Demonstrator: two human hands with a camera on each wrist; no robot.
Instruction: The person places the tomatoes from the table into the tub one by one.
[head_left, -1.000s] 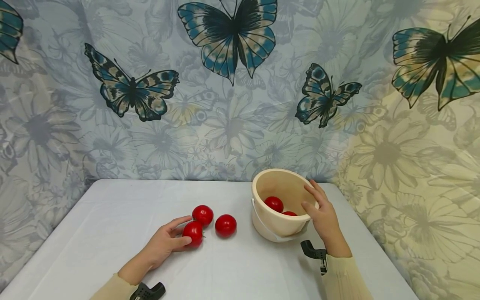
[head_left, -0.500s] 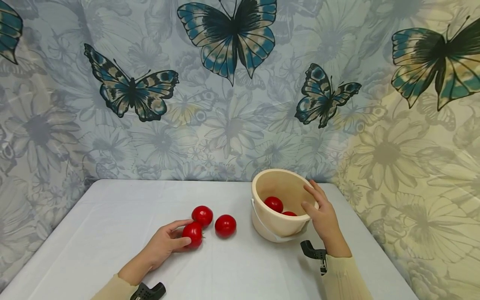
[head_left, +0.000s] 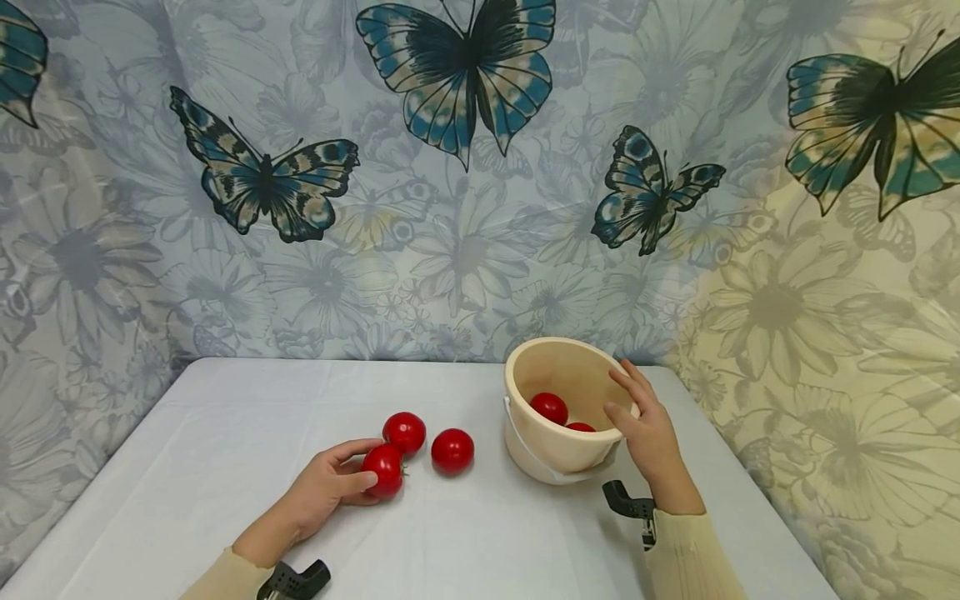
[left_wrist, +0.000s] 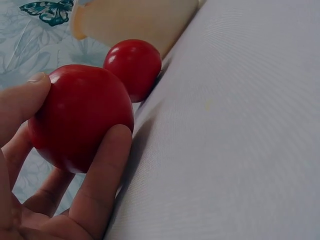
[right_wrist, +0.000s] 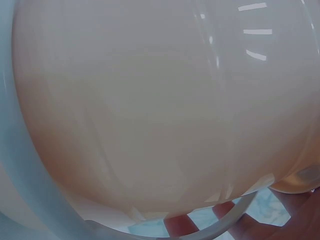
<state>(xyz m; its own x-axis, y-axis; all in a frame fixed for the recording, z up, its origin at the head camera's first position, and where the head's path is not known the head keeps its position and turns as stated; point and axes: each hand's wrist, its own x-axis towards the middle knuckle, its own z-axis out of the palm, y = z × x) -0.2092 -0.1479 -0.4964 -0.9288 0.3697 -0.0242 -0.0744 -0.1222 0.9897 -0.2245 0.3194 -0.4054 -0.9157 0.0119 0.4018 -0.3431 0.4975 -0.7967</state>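
Note:
My left hand holds a red tomato low over the white table, thumb on one side and fingers round the other. In the left wrist view, that tomato fills the grasp, with another tomato behind it. Just beyond the held one sits a second tomato, and a third tomato lies to the right. My right hand grips the right rim of a cream bucket. Inside the bucket two red tomatoes show, one mostly hidden by the front wall.
A white cloth covers the table. The bucket's pale handle hangs down its front; in the right wrist view the handle curves past the bucket wall. A butterfly-patterned curtain stands behind the table's back edge.
The held tomato has shifted very slightly left and toward me with my left hand. My right hand and the bucket have stayed in place.

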